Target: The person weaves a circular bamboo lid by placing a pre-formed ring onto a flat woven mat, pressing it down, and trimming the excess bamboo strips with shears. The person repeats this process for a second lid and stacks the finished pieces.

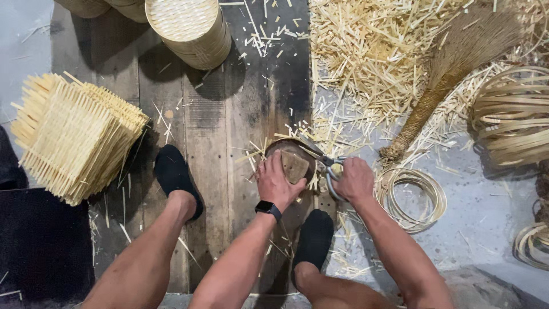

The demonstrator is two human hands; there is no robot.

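Note:
My left hand (277,182) presses down on a round woven bamboo piece (296,155) that lies on the dark wooden boards, with a small brown block (295,166) on top of it next to my fingers. My right hand (354,180) grips the metal handles of a pair of scissors (327,164), whose blades point left across the round piece's edge. A black watch sits on my left wrist. Both of my feet in black socks rest on the floor on either side of my left arm.
A stack of square woven bamboo mats (74,134) lies at the left. Round woven baskets (191,28) stand at the top. A heap of bamboo offcuts (377,51), a straw broom (452,68) and coils of bamboo strip (412,197) lie at the right.

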